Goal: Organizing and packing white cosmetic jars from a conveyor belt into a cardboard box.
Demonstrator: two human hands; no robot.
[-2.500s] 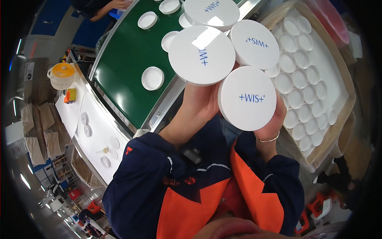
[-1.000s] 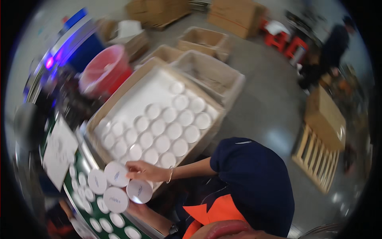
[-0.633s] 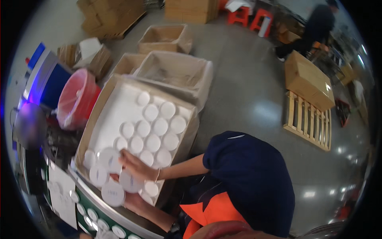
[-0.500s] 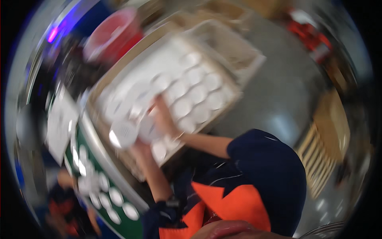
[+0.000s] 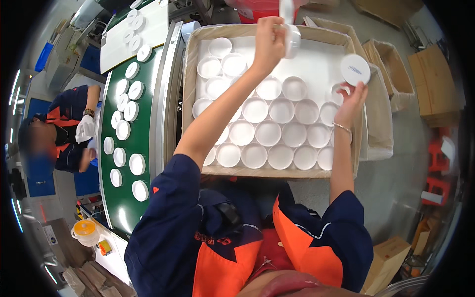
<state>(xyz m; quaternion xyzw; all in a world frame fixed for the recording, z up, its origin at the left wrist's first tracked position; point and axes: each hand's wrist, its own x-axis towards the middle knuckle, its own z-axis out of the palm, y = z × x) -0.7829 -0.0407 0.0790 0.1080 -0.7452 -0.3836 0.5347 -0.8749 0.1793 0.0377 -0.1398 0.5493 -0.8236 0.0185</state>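
Near the far edge of a lined cardboard box (image 5: 269,173), my left hand (image 5: 270,43) is closed on white round lids (image 5: 293,41), partly blurred by motion. Over the box's right side, my right hand (image 5: 352,101) grips the lower edge of another white round lid (image 5: 355,70), whose face bears a small dark mark. Under both arms, several shallow white lids (image 5: 281,110) lie in rows, hollow side up, on a white sheet (image 5: 321,52). My left forearm hides part of these rows.
Left of the box runs a green conveyor belt (image 5: 123,163) with scattered white lids and a metal side rail (image 5: 163,99). A co-worker (image 5: 69,131) stands across it. A red bin (image 5: 247,15) is beyond the box; cartons (image 5: 435,81) and red stools (image 5: 438,171) stand right.
The view has swung round and sharpened. My hands, close together over the box before, are now apart: left at the far edge, right at the right side, each with white lids.
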